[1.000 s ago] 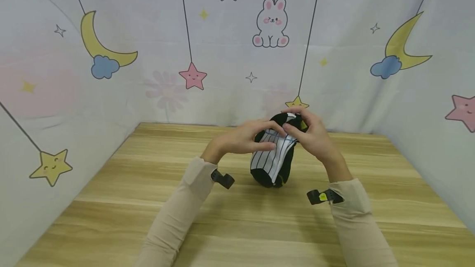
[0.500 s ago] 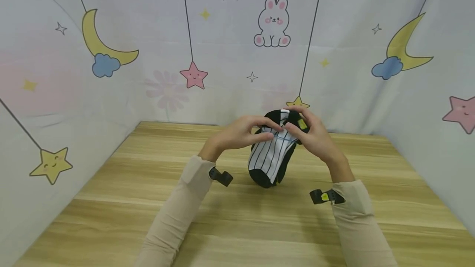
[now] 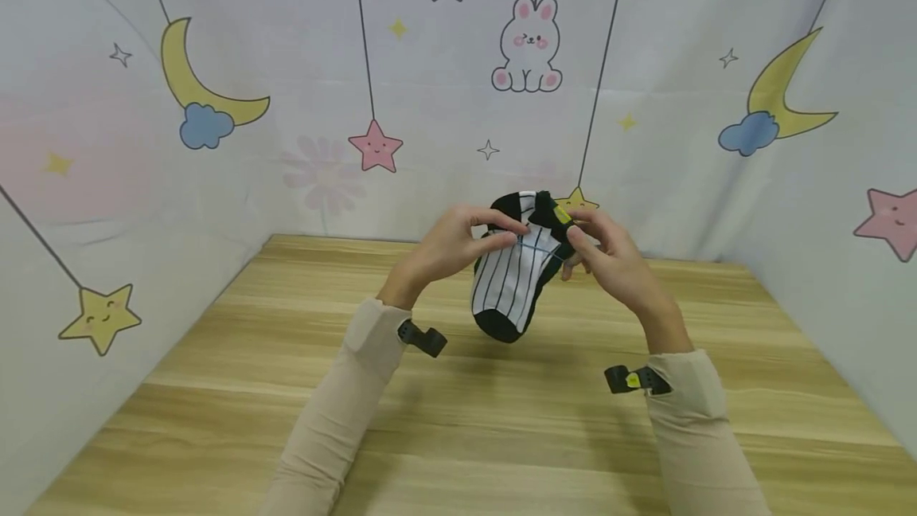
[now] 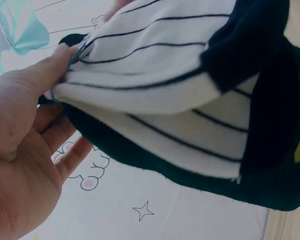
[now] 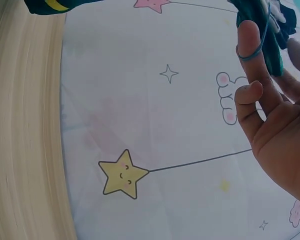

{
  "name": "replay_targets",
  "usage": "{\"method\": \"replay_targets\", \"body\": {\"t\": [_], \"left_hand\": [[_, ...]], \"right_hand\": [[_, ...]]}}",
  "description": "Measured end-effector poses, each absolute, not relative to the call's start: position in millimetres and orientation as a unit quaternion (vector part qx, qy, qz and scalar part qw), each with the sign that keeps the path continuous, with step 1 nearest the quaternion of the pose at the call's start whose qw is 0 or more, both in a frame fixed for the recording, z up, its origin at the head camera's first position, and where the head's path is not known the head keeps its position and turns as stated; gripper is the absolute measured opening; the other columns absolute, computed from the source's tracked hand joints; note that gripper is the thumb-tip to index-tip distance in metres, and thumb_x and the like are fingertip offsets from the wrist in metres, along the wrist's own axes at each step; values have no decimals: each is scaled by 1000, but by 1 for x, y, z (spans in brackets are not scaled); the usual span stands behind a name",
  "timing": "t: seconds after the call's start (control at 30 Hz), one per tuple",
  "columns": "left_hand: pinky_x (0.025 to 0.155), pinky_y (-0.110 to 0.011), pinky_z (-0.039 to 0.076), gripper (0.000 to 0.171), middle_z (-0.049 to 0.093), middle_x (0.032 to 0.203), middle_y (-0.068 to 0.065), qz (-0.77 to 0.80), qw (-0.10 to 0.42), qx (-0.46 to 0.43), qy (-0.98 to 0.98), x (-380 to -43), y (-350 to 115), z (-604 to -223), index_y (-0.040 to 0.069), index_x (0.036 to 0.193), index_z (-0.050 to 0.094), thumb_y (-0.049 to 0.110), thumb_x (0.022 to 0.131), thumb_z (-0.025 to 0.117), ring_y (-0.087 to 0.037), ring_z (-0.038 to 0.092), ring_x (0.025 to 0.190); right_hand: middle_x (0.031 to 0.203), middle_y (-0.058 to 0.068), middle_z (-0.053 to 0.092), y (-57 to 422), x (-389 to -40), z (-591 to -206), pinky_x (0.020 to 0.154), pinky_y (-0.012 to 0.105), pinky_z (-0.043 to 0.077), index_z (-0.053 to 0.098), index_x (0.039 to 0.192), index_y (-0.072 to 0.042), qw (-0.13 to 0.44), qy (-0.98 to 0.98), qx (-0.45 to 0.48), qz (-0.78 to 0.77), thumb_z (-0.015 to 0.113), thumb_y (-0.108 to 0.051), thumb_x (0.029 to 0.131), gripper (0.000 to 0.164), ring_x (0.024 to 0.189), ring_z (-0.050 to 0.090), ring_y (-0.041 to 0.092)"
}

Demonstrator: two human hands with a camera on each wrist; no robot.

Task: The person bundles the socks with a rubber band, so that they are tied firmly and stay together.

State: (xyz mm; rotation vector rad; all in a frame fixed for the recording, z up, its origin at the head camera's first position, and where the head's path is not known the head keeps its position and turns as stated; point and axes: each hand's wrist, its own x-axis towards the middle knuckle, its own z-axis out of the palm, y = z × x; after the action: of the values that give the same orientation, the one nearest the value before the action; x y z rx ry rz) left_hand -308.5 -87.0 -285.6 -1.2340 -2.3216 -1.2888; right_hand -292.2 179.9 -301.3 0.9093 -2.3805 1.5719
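A bundle of socks (image 3: 503,285), white with dark stripes and black toes, is held slanted above the table. Its dark green side and a yellow patch also show. A thin blue rubber band (image 3: 536,246) runs across its middle. My left hand (image 3: 450,248) pinches the socks at the band, thumb on the striped face; in the left wrist view the fabric (image 4: 140,75) hangs in folds from that grip. At the bundle's right side is my right hand (image 3: 619,267). In the right wrist view the band (image 5: 264,37) loops around one of its fingertips and is pulled taut.
Beneath the hands lies a wood-grain table (image 3: 458,436). A white cloth backdrop (image 3: 444,86) printed with moons, stars and a rabbit stands behind it and along both sides. A black wrist camera (image 3: 423,338) sits on the left cuff, another (image 3: 634,380) on the right.
Both hands have raised the bundle off the table and shifted it slightly left. The right hand has drawn back to the right, stretching the rubber band away from the socks.
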Motion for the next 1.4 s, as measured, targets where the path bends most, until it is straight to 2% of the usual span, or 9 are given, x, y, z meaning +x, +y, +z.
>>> {"method": "replay_targets", "body": {"t": [0.23, 0.37, 0.53, 0.67, 0.9, 1.07, 1.2, 1.3, 1.4], "left_hand": [[103, -36, 44, 17, 74, 108, 2, -447, 151, -396, -788, -309, -86, -286, 10, 108, 77, 20, 97, 69, -11, 63, 112], [103, -35, 45, 12, 74, 106, 1, -465, 160, -387, -780, -309, -88, -285, 10, 104, 78, 13, 93, 72, -12, 64, 109], [103, -33, 45, 11, 75, 103, -1, -476, 180, -385, -770, -309, -91, -285, 8, 101, 78, 7, 92, 72, -13, 66, 106], [102, -31, 46, 11, 75, 103, -3, -485, 192, -382, -763, -310, -93, -283, 6, 101, 78, 5, 92, 72, -14, 66, 106], [100, -32, 47, 11, 75, 100, -2, -471, 204, -392, -763, -308, -93, -281, 7, 100, 78, 4, 92, 71, -13, 68, 101], [97, -32, 49, 11, 76, 100, -2, -466, 214, -396, -762, -307, -93, -279, 7, 99, 78, 2, 92, 70, -12, 68, 99], [96, -31, 50, 11, 75, 101, -2, -466, 215, -398, -761, -307, -92, -279, 6, 99, 78, 2, 92, 70, -13, 68, 102], [96, -30, 49, 11, 75, 101, -3, -468, 218, -395, -759, -307, -92, -280, 5, 100, 77, 2, 92, 70, -13, 68, 103], [95, -30, 50, 12, 76, 101, -3, -474, 225, -391, -756, -307, -92, -280, 5, 100, 77, 1, 92, 69, -13, 68, 103]], "right_hand": [[91, 19, 65, 186, -294, -301, 60, 30, 40, 48, 137, 1, 85, -801, 321, 498, 42, -16, 109, 34, 68, 67, 20], [84, 15, 68, 190, -293, -298, 61, 27, 45, 50, 135, 0, 85, -804, 331, 487, 40, -14, 109, 30, 69, 67, 22], [81, 10, 68, 192, -289, -295, 73, 27, 54, 54, 122, -2, 82, -830, 319, 450, 52, -10, 105, 19, 67, 66, 25], [75, 7, 66, 193, -289, -294, 64, 29, 52, 65, 108, -4, 66, -842, 334, 418, 61, -8, 100, 10, 60, 62, 23], [65, 10, 62, 202, -290, -296, 62, 33, 53, 72, 100, -3, -30, -817, 377, 435, 63, -7, 98, 9, 49, 57, 25], [65, 13, 60, 216, -289, -297, 50, 32, 51, 72, 100, 0, -139, -744, 462, 462, 58, 4, 98, 15, 48, 53, 22], [68, 15, 58, 223, -289, -300, 50, 31, 49, 72, 106, -1, -223, -647, 550, 478, 52, 10, 99, 24, 52, 49, 24], [71, 17, 55, 219, -291, -301, 50, 35, 49, 72, 112, -2, -258, -555, 619, 492, 52, 6, 100, 25, 55, 46, 29], [69, 17, 53, 206, -292, -301, 48, 34, 46, 71, 117, -2, -260, -456, 682, 509, 54, -2, 101, 23, 54, 46, 28]]}}
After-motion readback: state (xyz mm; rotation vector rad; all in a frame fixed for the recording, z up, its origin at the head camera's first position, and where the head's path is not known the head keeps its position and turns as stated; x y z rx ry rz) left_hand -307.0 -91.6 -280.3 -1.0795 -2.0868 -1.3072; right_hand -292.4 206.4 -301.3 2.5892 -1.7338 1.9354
